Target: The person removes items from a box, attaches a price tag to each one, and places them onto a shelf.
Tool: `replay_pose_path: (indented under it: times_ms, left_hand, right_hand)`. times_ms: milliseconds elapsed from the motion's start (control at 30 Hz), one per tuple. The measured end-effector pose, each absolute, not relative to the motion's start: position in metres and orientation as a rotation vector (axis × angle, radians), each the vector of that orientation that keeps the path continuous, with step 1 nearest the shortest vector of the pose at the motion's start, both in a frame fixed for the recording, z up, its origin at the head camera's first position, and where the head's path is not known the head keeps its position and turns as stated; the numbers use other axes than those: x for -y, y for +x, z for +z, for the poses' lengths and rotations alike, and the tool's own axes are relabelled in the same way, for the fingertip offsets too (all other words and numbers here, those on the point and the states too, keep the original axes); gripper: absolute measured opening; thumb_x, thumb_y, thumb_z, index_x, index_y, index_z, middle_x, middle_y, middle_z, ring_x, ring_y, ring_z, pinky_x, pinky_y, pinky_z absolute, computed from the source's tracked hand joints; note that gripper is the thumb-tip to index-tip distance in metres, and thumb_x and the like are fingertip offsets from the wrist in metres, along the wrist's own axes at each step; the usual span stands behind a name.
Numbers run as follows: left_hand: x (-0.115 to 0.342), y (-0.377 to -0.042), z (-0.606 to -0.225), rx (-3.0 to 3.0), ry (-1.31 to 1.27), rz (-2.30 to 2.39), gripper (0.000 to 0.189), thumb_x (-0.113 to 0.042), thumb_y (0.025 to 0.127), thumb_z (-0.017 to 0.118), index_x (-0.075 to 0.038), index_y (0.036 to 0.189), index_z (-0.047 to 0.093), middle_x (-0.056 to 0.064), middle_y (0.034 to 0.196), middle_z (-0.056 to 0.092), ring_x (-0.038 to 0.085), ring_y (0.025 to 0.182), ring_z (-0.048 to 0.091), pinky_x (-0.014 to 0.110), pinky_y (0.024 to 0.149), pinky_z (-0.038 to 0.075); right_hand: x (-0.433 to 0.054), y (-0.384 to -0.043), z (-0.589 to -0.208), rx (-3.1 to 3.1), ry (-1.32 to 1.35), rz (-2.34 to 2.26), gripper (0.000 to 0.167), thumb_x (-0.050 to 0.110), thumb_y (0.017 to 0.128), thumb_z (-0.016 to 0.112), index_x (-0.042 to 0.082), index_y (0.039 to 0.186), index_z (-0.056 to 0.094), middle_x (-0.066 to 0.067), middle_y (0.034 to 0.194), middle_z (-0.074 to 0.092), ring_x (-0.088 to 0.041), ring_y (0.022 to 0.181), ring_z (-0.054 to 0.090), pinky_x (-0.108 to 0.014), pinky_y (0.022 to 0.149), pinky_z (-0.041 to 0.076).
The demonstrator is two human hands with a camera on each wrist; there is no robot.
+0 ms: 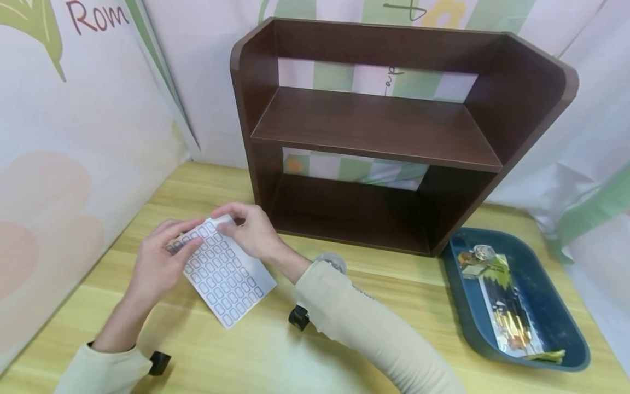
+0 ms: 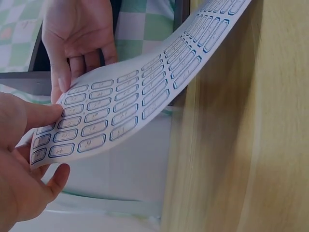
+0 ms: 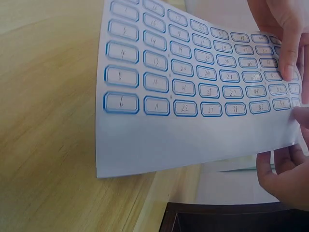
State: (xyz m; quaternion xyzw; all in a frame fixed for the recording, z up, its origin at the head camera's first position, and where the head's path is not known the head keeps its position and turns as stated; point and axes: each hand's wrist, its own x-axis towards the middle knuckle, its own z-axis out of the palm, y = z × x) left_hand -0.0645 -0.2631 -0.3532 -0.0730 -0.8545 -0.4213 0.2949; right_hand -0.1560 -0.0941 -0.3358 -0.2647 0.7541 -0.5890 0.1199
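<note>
A white sheet of sticker labels [image 1: 223, 273] is held aslant above the table, its blue-framed boxes bearing handwritten numbers in the right wrist view. My left hand [image 1: 157, 265] pinches its upper left edge, thumb on the printed face and fingers behind. At the top corner, my right hand [image 1: 253, 232] pinches the blank margin beside the boxes. In the left wrist view the sheet [image 2: 130, 96] bows in a curve away from both hands. The right wrist view shows the blank strip of the sheet [image 3: 154, 140]; part of the far end is covered by fingers.
A dark brown two-tier shelf [image 1: 374, 128] stands behind the hands. To the right, a dark blue tray [image 1: 556, 295] holds a packet of slender items [image 1: 509, 306] and a small glass bottle [image 1: 474, 260]. A clear round container [image 1: 332, 261] is partly hidden by the right sleeve.
</note>
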Motion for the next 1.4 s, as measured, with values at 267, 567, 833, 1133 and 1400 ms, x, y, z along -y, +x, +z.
replay_pose_path:
  times_ms: [267, 567, 833, 1133, 1400]
  left_hand:
    - [0.2605, -0.0668, -0.3542, 2.267, -0.192, -1.071, 0.038, 0.015, 0.078, 0.077, 0.001, 0.113, 0.073, 0.014, 0.107, 0.071, 0.002, 0.101, 0.056, 0.012, 0.088, 0.045]
    - [0.261, -0.0677, -0.3542, 2.255, -0.211, -1.038, 0.039, 0.02, 0.075, 0.076, 0.001, 0.11, 0.074, 0.013, 0.105, 0.072, 0.008, 0.102, 0.056, 0.016, 0.091, 0.043]
    - [0.2617, -0.0668, -0.3531, 2.242, -0.2, -1.044, 0.039, 0.022, 0.075, 0.075, 0.0, 0.108, 0.075, 0.012, 0.104, 0.071, 0.008, 0.103, 0.055, 0.016, 0.09, 0.042]
    - [0.2617, -0.0661, -0.3536, 2.249, -0.178, -1.043, 0.037, 0.017, 0.076, 0.078, -0.001, 0.109, 0.075, 0.012, 0.104, 0.071, 0.005, 0.1, 0.055, 0.015, 0.086, 0.046]
    - [0.2627, -0.0657, -0.3552, 2.254, -0.183, -1.021, 0.032, 0.014, 0.078, 0.078, 0.0, 0.107, 0.076, 0.013, 0.1, 0.07, 0.002, 0.096, 0.056, 0.009, 0.08, 0.048]
  right_hand:
    - [0.0939, -0.1542, -0.336, -2.241, -0.814, -1.677, 0.021, 0.005, 0.091, 0.073, 0.011, 0.111, 0.075, 0.0, 0.102, 0.072, -0.011, 0.081, 0.063, -0.022, 0.067, 0.055]
    - [0.0941, -0.1556, -0.3393, -2.223, -0.851, -1.664, 0.017, 0.007, 0.091, 0.074, 0.012, 0.106, 0.075, 0.001, 0.105, 0.071, -0.011, 0.082, 0.064, -0.024, 0.066, 0.057]
    - [0.0953, -0.1536, -0.3373, -2.216, -0.861, -1.676, 0.011, 0.008, 0.09, 0.074, 0.012, 0.1, 0.075, 0.005, 0.098, 0.07, -0.013, 0.083, 0.062, -0.022, 0.072, 0.053]
    - [0.0967, -0.1504, -0.3399, -2.282, -0.842, -1.724, 0.012, 0.009, 0.089, 0.077, 0.014, 0.1, 0.076, 0.009, 0.097, 0.072, -0.01, 0.084, 0.063, -0.023, 0.075, 0.053]
    - [0.0981, -0.1482, -0.3417, -2.406, -0.875, -1.733, 0.01, 0.009, 0.087, 0.079, 0.015, 0.095, 0.078, 0.007, 0.098, 0.075, -0.003, 0.086, 0.062, -0.023, 0.078, 0.051]
